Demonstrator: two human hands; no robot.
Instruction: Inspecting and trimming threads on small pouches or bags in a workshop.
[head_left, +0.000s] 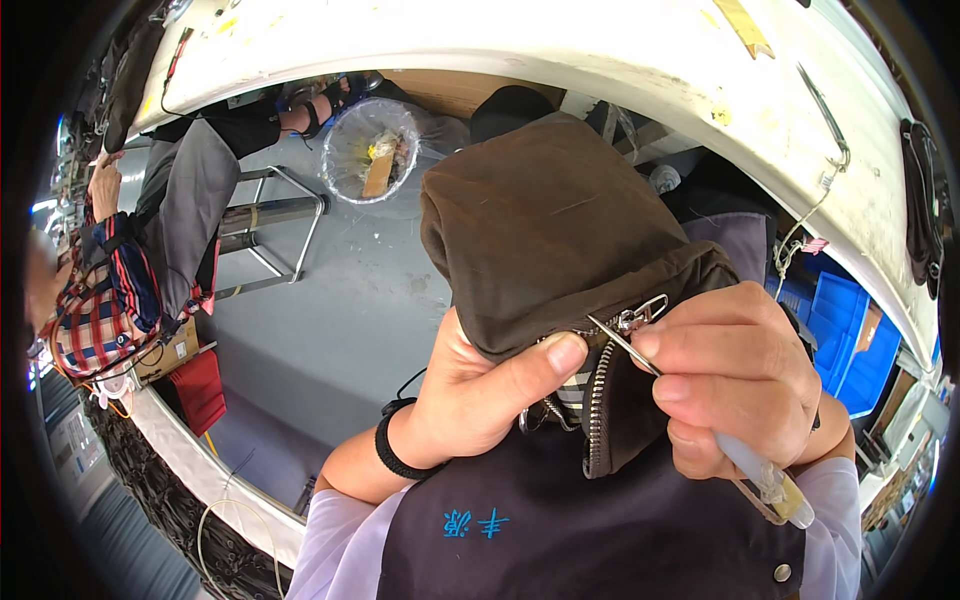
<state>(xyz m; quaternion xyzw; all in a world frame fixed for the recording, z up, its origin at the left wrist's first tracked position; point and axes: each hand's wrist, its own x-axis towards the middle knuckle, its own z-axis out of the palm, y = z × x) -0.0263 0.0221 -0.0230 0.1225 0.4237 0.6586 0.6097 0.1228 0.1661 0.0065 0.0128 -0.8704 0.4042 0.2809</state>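
Note:
A dark brown fabric bag (545, 220) is held up in front of my apron. My left hand (475, 385) is closed on its lower edge, the thumb pressing beside the zip opening. The metal zip (597, 405) is partly undone, and a strip of checked lining (572, 392) shows inside. In my right hand (745, 365) is an awl (750, 465) with a translucent handle. Its thin metal tip points up and left, across the zip near the slider (633, 318). Whether the tip touches the fabric I cannot tell.
A white worktable (450, 40) curves across the far side. Beneath it stands a clear-lined waste bin (370, 150), with a metal-framed stool (295, 235) to its left. Blue plastic crates (850, 335) are at the right. A person in a checked shirt (115, 300) sits at far left.

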